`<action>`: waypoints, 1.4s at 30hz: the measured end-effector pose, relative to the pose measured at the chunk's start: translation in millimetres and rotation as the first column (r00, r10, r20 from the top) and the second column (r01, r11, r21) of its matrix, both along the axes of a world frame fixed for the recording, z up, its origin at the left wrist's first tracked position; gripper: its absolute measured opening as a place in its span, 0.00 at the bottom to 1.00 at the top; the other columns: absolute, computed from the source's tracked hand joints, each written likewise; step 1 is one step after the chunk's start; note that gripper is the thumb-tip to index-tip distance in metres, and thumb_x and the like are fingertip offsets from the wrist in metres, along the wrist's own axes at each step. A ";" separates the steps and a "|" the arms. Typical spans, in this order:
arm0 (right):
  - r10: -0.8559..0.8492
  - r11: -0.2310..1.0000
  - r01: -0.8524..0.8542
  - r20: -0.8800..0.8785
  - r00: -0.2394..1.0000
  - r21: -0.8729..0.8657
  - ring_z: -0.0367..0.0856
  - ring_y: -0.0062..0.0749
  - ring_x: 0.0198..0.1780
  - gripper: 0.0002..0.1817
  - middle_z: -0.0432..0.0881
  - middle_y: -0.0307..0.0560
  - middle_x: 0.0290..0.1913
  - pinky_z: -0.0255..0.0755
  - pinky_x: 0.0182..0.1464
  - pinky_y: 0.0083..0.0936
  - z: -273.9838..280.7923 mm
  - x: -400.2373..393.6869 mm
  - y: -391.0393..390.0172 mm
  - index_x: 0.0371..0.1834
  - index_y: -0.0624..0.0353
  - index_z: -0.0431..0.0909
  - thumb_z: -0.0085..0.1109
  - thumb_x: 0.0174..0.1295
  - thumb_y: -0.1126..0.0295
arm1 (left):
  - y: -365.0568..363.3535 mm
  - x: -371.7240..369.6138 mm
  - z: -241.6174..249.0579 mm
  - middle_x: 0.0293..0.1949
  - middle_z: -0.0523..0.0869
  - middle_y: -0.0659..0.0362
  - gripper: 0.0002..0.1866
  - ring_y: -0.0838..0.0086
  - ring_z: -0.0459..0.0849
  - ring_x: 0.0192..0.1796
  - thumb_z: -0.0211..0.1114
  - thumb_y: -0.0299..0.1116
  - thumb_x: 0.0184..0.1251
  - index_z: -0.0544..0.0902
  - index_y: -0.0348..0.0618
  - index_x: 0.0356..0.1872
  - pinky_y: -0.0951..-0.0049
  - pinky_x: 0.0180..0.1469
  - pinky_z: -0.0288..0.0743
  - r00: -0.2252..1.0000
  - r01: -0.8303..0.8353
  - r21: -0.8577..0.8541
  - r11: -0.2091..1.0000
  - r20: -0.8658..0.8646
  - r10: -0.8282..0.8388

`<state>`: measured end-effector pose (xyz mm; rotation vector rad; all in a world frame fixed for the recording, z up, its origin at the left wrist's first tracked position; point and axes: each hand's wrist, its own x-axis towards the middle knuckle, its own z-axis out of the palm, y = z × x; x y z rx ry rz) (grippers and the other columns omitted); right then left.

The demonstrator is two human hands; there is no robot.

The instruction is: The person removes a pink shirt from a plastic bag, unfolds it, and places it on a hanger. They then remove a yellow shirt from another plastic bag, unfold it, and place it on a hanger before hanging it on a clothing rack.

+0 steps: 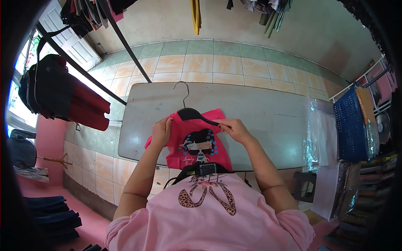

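Note:
A bright pink shirt (176, 144) with a printed girl figure lies at the front edge of the grey table, partly over that edge. A black hanger (190, 113) with a metal hook sits at its neck opening, the hook pointing away from me. My left hand (161, 132) is closed on the shirt's left shoulder, beside the hanger. On the right, my right hand (234, 129) pinches the hanger's right arm near its end, next to the shirt's other shoulder.
The grey table (268, 108) spans the middle. Clear plastic bags (320, 134) lie at its right end, beside a blue basket (351, 125). Dark and red clothes (63, 90) hang at the left from a black rack (88, 75). Folded jeans (52, 217) are stacked at lower left.

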<state>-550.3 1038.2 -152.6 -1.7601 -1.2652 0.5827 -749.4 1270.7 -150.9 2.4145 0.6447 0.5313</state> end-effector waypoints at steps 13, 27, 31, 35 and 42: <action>0.211 0.955 -0.273 -0.384 0.899 -0.113 0.80 0.35 0.40 0.13 0.82 0.48 0.38 0.72 0.41 0.26 -3.0 21.0 29.8 0.47 0.56 0.78 0.50 0.61 0.68 | -6.2 -16.5 25.1 0.30 0.80 0.48 0.20 0.51 0.78 0.33 0.69 0.40 0.52 0.75 0.36 0.40 0.65 0.36 0.72 0.937 0.348 -0.177 0.921 0.040 -0.346; 0.440 0.810 -0.526 -0.323 0.838 -0.260 0.81 0.32 0.41 0.14 0.82 0.47 0.41 0.74 0.41 0.28 -32.4 23.8 79.1 0.47 0.59 0.78 0.55 0.58 0.72 | -10.8 -26.0 29.5 0.24 0.81 0.55 0.12 0.69 0.76 0.25 0.68 0.34 0.54 0.78 0.36 0.31 0.75 0.31 0.71 0.933 0.134 -0.158 0.978 0.354 -0.070; 0.107 0.956 -0.285 -0.829 0.549 -0.066 0.80 0.28 0.42 0.15 0.81 0.47 0.44 0.75 0.43 0.23 -28.0 13.9 41.7 0.49 0.62 0.77 0.55 0.57 0.77 | -14.3 -34.3 8.9 0.26 0.82 0.57 0.08 0.78 0.76 0.28 0.62 0.30 0.61 0.77 0.34 0.33 0.77 0.34 0.70 0.890 -0.114 -0.284 0.952 0.397 0.225; 0.128 0.989 0.057 -0.979 0.158 0.139 0.79 0.32 0.46 0.16 0.78 0.50 0.48 0.75 0.48 0.26 -27.0 5.2 29.1 0.52 0.68 0.72 0.49 0.60 0.78 | -13.7 -45.2 1.7 0.28 0.82 0.57 0.08 0.78 0.76 0.31 0.60 0.30 0.63 0.77 0.34 0.37 0.77 0.36 0.70 0.894 -0.189 -0.317 0.929 0.335 0.296; 0.455 0.859 0.375 -0.857 -0.244 0.349 0.75 0.37 0.53 0.20 0.76 0.52 0.52 0.72 0.54 0.28 -40.1 -12.1 24.7 0.59 0.67 0.65 0.45 0.65 0.69 | -17.7 -46.0 -2.2 0.30 0.81 0.58 0.09 0.78 0.76 0.33 0.59 0.31 0.63 0.76 0.35 0.38 0.77 0.37 0.70 0.878 -0.211 -0.323 0.922 0.351 0.324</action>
